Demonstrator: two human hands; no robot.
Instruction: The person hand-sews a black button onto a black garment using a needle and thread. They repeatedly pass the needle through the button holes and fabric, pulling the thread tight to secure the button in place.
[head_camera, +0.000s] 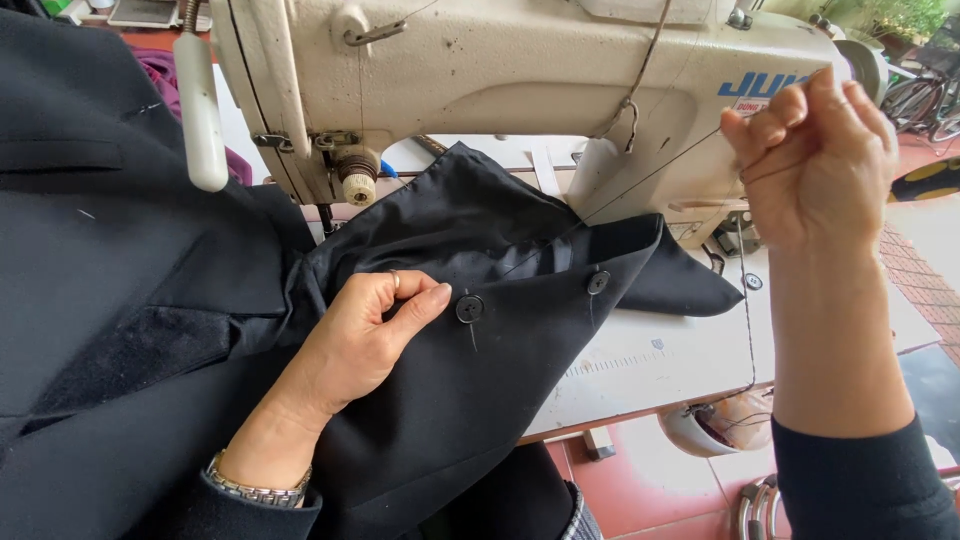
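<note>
Head view: left hand (350, 335) pins the black woven jacket sleeve (470, 370) on the pale tabletop (640, 360), its fingers pressed together beside 1 round black button (469, 308). Right hand (815, 165) is raised, its fingers pinching a dark thread (650, 175) drawn taut from the cloth. Judgement: keep tension even, cloth flat, and pull straight, clear of the cream sewing machine (520, 70).
</note>
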